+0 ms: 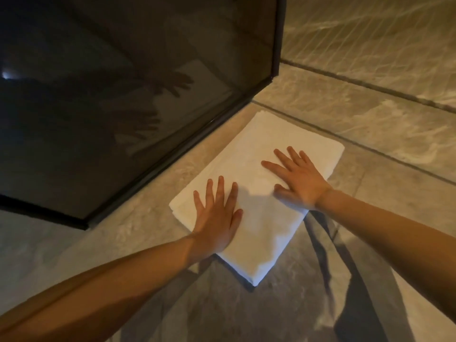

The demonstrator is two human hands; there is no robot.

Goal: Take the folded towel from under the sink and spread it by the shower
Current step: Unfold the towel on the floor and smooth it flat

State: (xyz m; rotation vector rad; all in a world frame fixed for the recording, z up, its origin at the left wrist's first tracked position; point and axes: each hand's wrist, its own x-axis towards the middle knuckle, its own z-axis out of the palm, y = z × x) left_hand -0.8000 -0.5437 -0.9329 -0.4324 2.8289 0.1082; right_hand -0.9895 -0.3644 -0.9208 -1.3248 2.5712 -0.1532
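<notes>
The towel [259,193] lies folded on the floor [370,119], just beside the shower [123,95] frame, its long axis running along that frame, away from the person and to the right. Both hands press flat on it, fingers straight and spread: the left hand [218,215] on the near end, the right hand [296,177] further up. The towel looks ready to open away from the shower.

Both arms reach forward, left hand [217,215] and right hand [299,180] flat, fingers [209,187] spread, palms down.
</notes>
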